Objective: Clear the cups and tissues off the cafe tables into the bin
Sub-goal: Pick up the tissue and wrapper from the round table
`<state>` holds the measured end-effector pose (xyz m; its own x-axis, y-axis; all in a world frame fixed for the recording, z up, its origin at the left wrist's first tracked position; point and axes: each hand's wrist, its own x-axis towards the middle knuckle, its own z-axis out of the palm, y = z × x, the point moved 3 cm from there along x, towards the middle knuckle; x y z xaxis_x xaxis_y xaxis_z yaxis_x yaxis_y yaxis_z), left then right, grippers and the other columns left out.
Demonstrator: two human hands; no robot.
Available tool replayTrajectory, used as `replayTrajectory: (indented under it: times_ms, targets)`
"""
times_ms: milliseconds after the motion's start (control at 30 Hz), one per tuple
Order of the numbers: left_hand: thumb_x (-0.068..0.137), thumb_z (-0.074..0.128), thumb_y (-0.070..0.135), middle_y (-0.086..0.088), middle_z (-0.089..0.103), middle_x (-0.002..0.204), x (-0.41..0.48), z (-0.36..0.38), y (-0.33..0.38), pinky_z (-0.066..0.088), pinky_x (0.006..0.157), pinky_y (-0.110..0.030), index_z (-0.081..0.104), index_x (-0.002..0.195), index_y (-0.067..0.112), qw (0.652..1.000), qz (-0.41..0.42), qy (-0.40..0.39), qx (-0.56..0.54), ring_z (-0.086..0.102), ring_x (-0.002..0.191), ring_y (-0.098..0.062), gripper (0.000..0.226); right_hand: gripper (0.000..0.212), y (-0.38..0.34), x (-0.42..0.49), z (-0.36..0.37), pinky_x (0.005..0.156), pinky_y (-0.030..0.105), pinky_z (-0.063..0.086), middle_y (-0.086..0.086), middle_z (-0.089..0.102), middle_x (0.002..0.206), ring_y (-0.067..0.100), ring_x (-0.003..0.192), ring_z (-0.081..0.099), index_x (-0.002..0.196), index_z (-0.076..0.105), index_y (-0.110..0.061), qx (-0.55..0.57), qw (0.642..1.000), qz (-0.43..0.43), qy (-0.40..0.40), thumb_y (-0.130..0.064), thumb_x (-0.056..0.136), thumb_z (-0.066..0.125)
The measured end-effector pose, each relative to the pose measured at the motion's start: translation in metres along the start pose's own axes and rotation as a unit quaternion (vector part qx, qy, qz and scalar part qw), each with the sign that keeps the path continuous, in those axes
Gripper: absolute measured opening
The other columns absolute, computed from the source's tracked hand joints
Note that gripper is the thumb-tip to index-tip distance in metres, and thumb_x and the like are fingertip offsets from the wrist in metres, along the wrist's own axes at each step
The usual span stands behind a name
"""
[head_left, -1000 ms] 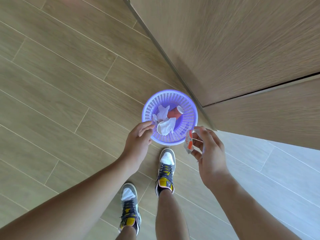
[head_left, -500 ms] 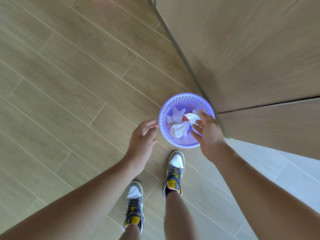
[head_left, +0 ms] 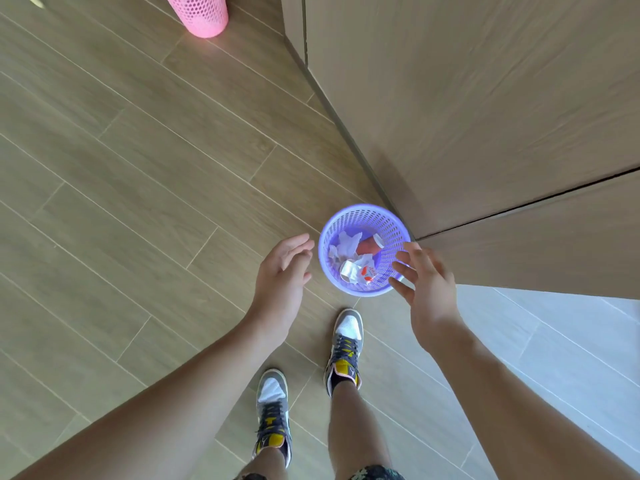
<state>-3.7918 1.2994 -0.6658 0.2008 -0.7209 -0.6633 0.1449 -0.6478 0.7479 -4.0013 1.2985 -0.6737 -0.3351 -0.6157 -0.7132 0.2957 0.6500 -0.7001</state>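
Right hand [head_left: 429, 292] pulled off bin [head_left: 388, 226], released | left hand [head_left: 282, 271] released | one cup [head_left: 367, 247] inside

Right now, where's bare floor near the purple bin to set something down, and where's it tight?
Free: wood floor left of the purple bin, up to the pink basket; pale tile right of the right hand. Tight: the bin's far-right side is near the wooden panel; the left hand and a shoe crowd its near side.
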Motion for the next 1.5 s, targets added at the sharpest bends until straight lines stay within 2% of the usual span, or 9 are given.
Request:
replayTrajectory:
  times_ms: [133, 267, 400, 567, 700, 867, 1133, 1367, 1500]
  targets:
    - [0.105, 0.054, 0.014, 0.009, 0.070, 0.124, -0.060, -0.008, 0.051, 0.053, 0.106, -0.040, 0.066, 0.121, 0.024, 0.998, 0.050, -0.031, -0.012, 0.065, 0.120, -0.004, 0.022, 0.016, -0.039, -0.067, -0.005, 0.093, 0.039, 0.057, -0.008, 0.077, 0.095, 0.017, 0.105, 0.071, 0.107, 0.070, -0.017, 0.010, 0.998, -0.067, -0.014, -0.027, 0.105, 0.058]
    - [0.105, 0.054, 0.012, 0.008, 0.070, 0.124, -0.134, -0.022, 0.107, 0.052, 0.108, -0.043, 0.067, 0.118, 0.025, 0.992, 0.110, -0.060, -0.022, 0.065, 0.122, -0.009, 0.022, 0.028, -0.083, -0.152, -0.007, 0.104, 0.046, 0.053, -0.003, 0.078, 0.105, 0.015, 0.103, 0.072, 0.110, 0.073, -0.022, 0.014, 0.990, -0.138, -0.035, -0.042, 0.094, 0.062]
    - [0.093, 0.058, 0.028, 0.009, 0.072, 0.127, -0.214, -0.043, 0.160, 0.048, 0.112, -0.044, 0.068, 0.120, 0.026, 0.980, 0.175, -0.085, -0.027, 0.064, 0.124, -0.008, 0.029, 0.034, -0.124, -0.246, -0.007, 0.106, 0.050, 0.054, 0.001, 0.076, 0.115, 0.023, 0.114, 0.070, 0.117, 0.073, -0.023, 0.030, 0.978, -0.200, -0.049, -0.045, 0.093, 0.061]
    - [0.093, 0.052, 0.028, 0.012, 0.070, 0.129, -0.305, -0.076, 0.210, 0.043, 0.116, -0.046, 0.067, 0.127, 0.018, 0.958, 0.262, -0.112, -0.031, 0.062, 0.127, -0.006, 0.038, 0.032, -0.161, -0.358, -0.006, 0.106, 0.048, 0.052, 0.001, 0.075, 0.121, 0.021, 0.119, 0.067, 0.119, 0.072, -0.024, 0.049, 0.952, -0.294, -0.068, -0.040, 0.094, 0.060]
    - [0.094, 0.051, 0.025, 0.015, 0.070, 0.128, -0.356, -0.107, 0.241, 0.045, 0.114, -0.045, 0.066, 0.126, 0.018, 0.938, 0.323, -0.119, -0.047, 0.061, 0.128, -0.007, 0.037, 0.031, -0.182, -0.423, -0.005, 0.099, 0.039, 0.054, 0.001, 0.074, 0.121, 0.018, 0.123, 0.066, 0.119, 0.070, -0.023, 0.071, 0.931, -0.349, -0.078, -0.037, 0.094, 0.058]
    - [0.096, 0.051, 0.023, 0.013, 0.070, 0.128, -0.394, -0.138, 0.272, 0.048, 0.111, -0.042, 0.066, 0.124, 0.021, 0.919, 0.370, -0.114, -0.074, 0.061, 0.129, -0.009, 0.032, 0.032, -0.201, -0.468, 0.005, 0.100, 0.039, 0.054, 0.001, 0.074, 0.121, 0.019, 0.123, 0.066, 0.119, 0.070, -0.022, 0.087, 0.918, -0.376, -0.089, -0.038, 0.094, 0.058]
    - [0.108, 0.045, 0.005, 0.001, 0.067, 0.135, -0.427, -0.179, 0.290, 0.050, 0.110, -0.044, 0.063, 0.129, 0.012, 0.910, 0.401, -0.033, -0.096, 0.062, 0.128, -0.012, 0.029, 0.034, -0.222, -0.493, 0.035, 0.096, 0.039, 0.055, 0.001, 0.074, 0.119, 0.019, 0.120, 0.068, 0.119, 0.070, -0.021, 0.078, 0.904, -0.389, -0.159, -0.040, 0.094, 0.057]
    - [0.101, 0.051, 0.019, 0.004, 0.068, 0.133, -0.454, -0.205, 0.296, 0.051, 0.106, -0.045, 0.065, 0.128, 0.013, 0.881, 0.437, 0.095, -0.155, 0.062, 0.128, -0.015, 0.031, 0.029, -0.247, -0.502, 0.067, 0.089, 0.032, 0.054, 0.002, 0.075, 0.116, 0.015, 0.111, 0.070, 0.115, 0.071, -0.021, 0.051, 0.876, -0.396, -0.271, -0.037, 0.095, 0.057]
    - [0.107, 0.047, 0.007, -0.002, 0.064, 0.136, -0.476, -0.205, 0.287, 0.052, 0.107, -0.045, 0.062, 0.133, 0.008, 0.858, 0.451, 0.169, -0.178, 0.062, 0.129, -0.016, 0.029, 0.026, -0.262, -0.509, 0.075, 0.091, 0.032, 0.054, 0.000, 0.076, 0.117, 0.013, 0.110, 0.070, 0.114, 0.070, -0.023, 0.027, 0.852, -0.391, -0.348, -0.035, 0.096, 0.055]
